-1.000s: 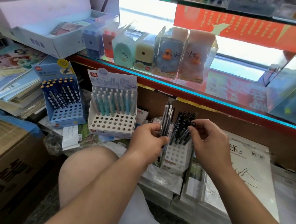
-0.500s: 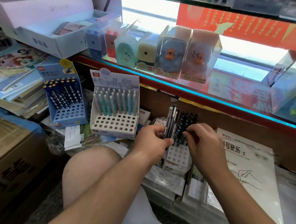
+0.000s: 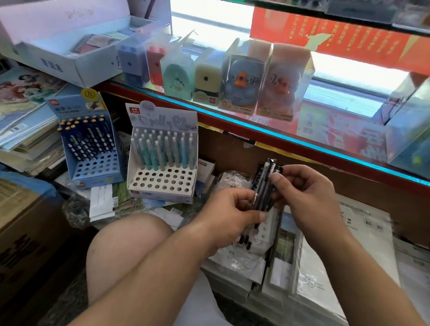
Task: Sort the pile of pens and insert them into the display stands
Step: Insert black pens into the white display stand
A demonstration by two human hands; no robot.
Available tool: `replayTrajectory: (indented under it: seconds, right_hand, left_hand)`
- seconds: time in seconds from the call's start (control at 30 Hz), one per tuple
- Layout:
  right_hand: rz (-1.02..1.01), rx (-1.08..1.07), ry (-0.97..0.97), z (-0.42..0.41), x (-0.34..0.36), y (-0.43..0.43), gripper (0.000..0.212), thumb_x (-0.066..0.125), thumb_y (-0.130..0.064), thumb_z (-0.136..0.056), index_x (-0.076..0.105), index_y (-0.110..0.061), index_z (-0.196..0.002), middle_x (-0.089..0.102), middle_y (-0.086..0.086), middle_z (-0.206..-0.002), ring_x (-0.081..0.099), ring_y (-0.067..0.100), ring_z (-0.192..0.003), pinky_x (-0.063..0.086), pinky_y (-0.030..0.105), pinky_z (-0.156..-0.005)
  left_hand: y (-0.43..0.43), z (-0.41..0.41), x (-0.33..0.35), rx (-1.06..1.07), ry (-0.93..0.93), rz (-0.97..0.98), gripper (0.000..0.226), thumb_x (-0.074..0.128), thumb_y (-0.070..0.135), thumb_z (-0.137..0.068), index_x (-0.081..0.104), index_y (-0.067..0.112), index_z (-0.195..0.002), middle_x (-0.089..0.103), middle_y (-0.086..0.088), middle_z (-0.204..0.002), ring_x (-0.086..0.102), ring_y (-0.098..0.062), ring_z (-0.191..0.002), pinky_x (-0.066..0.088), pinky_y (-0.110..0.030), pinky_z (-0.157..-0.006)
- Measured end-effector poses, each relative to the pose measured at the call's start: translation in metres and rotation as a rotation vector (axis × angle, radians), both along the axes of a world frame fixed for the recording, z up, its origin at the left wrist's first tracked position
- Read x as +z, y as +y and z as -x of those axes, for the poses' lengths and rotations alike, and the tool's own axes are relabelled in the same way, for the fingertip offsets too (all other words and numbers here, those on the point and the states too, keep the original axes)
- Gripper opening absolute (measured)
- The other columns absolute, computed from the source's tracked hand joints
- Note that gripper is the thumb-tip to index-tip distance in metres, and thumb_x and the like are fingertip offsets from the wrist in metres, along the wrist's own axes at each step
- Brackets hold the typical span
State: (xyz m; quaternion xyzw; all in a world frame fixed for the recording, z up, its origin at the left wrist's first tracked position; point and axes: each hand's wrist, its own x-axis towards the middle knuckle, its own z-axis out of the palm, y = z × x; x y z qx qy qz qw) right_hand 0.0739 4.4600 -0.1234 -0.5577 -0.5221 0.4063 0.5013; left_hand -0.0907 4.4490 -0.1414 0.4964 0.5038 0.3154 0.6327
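My left hand (image 3: 233, 215) grips a bundle of black pens (image 3: 263, 186), held upright in front of me. My right hand (image 3: 308, 195) pinches the upper part of the same bundle with thumb and fingers. Behind and below the hands stands a white perforated stand (image 3: 265, 232), mostly hidden by them. To the left, a white stand (image 3: 161, 182) holds pastel teal and blue pens in its back rows. Further left, a blue stand (image 3: 94, 167) holds dark pens with yellow caps.
A glass shelf edge (image 3: 286, 140) with boxed sharpeners and duck toys runs above the stands. Stacks of wrapped notebooks (image 3: 354, 261) lie under the hands. Cardboard boxes (image 3: 7, 237) stand at the left, and my knee (image 3: 126, 245) sits below the white stand.
My right hand left the pens in the black-pen stand and rose to the bundle in my left hand, which lifted a little; the stand is now mostly covered.
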Motion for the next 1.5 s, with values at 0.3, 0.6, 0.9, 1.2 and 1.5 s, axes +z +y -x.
replayTrajectory:
  seconds: [0.3, 0.6, 0.9, 1.2, 1.5]
  right_hand:
    - [-0.184, -0.224, -0.387, -0.015, -0.017, -0.003, 0.014, 0.076, -0.025, -0.09, 0.062, -0.028, -0.09, 0.066, -0.01, -0.081, 0.065, 0.009, -0.077, 0.06, 0.036, -0.072]
    - [-0.204, -0.198, -0.561, -0.008, -0.029, -0.007, 0.013, 0.074, -0.025, -0.091, 0.061, -0.026, -0.091, 0.063, -0.014, -0.08, 0.061, -0.001, -0.074, 0.041, 0.007, -0.061]
    - [-0.181, -0.138, -0.699, -0.006, -0.046, -0.007, 0.021, 0.074, -0.023, -0.091, 0.056, -0.024, -0.1, 0.059, -0.014, -0.079, 0.058, 0.003, -0.073, 0.046, 0.02, -0.061]
    - [-0.096, -0.145, -0.738, -0.004, -0.047, -0.005, 0.017, 0.074, -0.03, -0.09, 0.058, -0.023, -0.09, 0.061, -0.009, -0.078, 0.059, 0.008, -0.07, 0.05, 0.028, -0.061]
    - [-0.027, 0.011, -0.128, -0.001, 0.007, -0.01, 0.01, 0.071, -0.023, -0.092, 0.07, -0.019, -0.101, 0.073, 0.003, -0.083, 0.072, 0.019, -0.074, 0.061, 0.029, -0.065]
  left_hand:
    - [0.002, 0.005, -0.006, 0.173, 0.097, -0.027, 0.02, 0.071, 0.006, -0.092, 0.072, 0.021, -0.106, 0.075, -0.005, -0.1, 0.072, -0.02, -0.097, 0.061, -0.037, -0.086]
    - [0.004, 0.003, -0.009, 0.169, 0.094, -0.015, 0.022, 0.071, 0.006, -0.091, 0.071, 0.02, -0.108, 0.075, -0.006, -0.101, 0.073, -0.023, -0.097, 0.061, -0.045, -0.088]
    - [0.004, 0.0, -0.01, 0.17, 0.083, -0.021, 0.023, 0.072, 0.005, -0.091, 0.071, 0.022, -0.106, 0.073, -0.004, -0.093, 0.072, -0.024, -0.093, 0.061, -0.049, -0.086]
    - [0.002, 0.001, -0.005, 0.148, 0.077, -0.053, 0.025, 0.07, 0.004, -0.092, 0.069, 0.019, -0.111, 0.068, 0.001, -0.085, 0.067, -0.017, -0.084, 0.06, -0.05, -0.086]
    - [-0.006, -0.004, 0.006, -0.087, 0.053, -0.087, 0.023, 0.066, 0.001, -0.094, 0.071, 0.013, -0.112, 0.067, -0.002, -0.089, 0.064, -0.017, -0.085, 0.06, -0.041, -0.089]
